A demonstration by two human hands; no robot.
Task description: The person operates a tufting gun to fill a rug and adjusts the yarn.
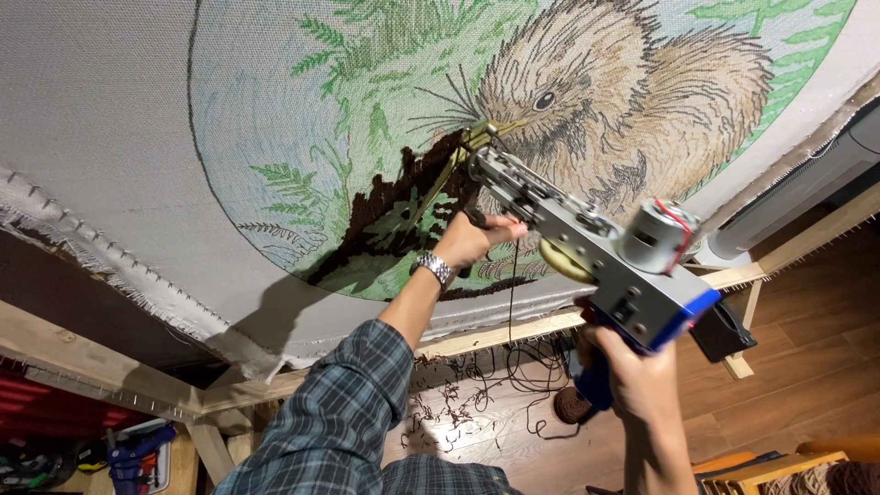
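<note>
The right hand (642, 380) is closest, its fingers wrapped tight round the blue grip at the bottom of a tufting gun (587, 243), wrist bent so the tool slants up and away. The gun has a metal body, a blue rear block and a small silver motor on top. Further out, the left arm reaches forward in a plaid sleeve (353, 403), a metal watch (434, 268) on the wrist. The left hand (477, 238) is closed round the gun's front handle, steadying it from beneath. The gun's tip presses against the stretched cloth (119, 137) just below the beak of a printed bird (587, 101), beside a patch of dark brown yarn (390, 206). The cloth is pinned to a wooden frame (513, 330). Yarn scraps lie on the wood floor (788, 385) below
</note>
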